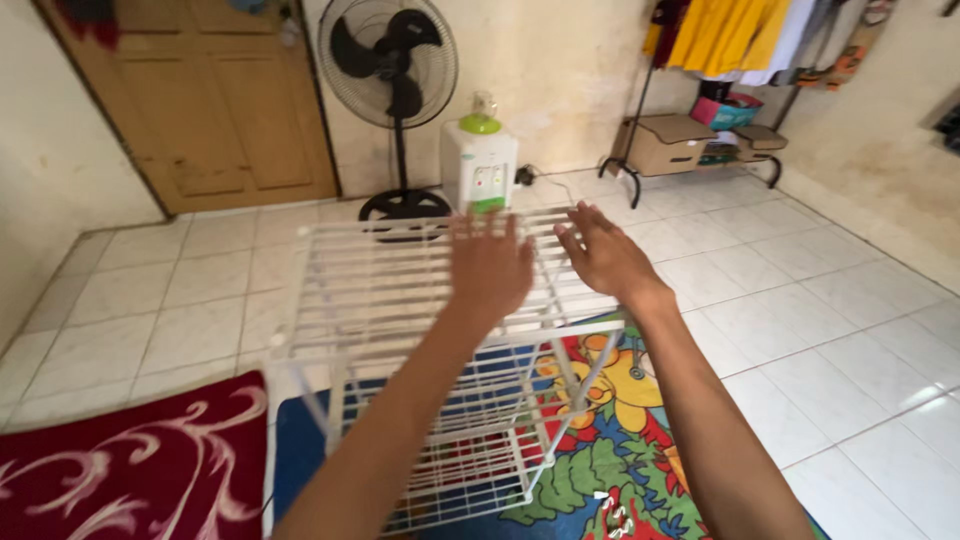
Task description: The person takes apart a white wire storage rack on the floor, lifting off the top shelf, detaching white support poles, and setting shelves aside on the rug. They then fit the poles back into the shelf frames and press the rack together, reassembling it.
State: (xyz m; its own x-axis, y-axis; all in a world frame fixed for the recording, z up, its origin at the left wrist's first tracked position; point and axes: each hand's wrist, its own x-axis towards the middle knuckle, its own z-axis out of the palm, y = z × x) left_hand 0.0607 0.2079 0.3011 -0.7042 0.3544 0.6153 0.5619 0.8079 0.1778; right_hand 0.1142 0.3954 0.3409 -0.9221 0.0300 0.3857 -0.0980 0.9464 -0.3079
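A white wire rack [370,290] with several shelves stands on a colourful cartoon mat [610,470] right in front of me. My left hand [489,268] hovers over the rack's top shelf, fingers spread, back of the hand up, holding nothing. My right hand [606,257] reaches out beside it over the far right part of the top shelf, fingers apart and empty. Whether either hand touches the wires I cannot tell.
A black pedestal fan [393,90] and a small white water dispenser [479,165] stand by the far wall. A wooden door [215,100] is at back left. A clothes rail with boxes [690,140] is at back right. A dark red rug [130,470] lies at front left on the white floor tiles.
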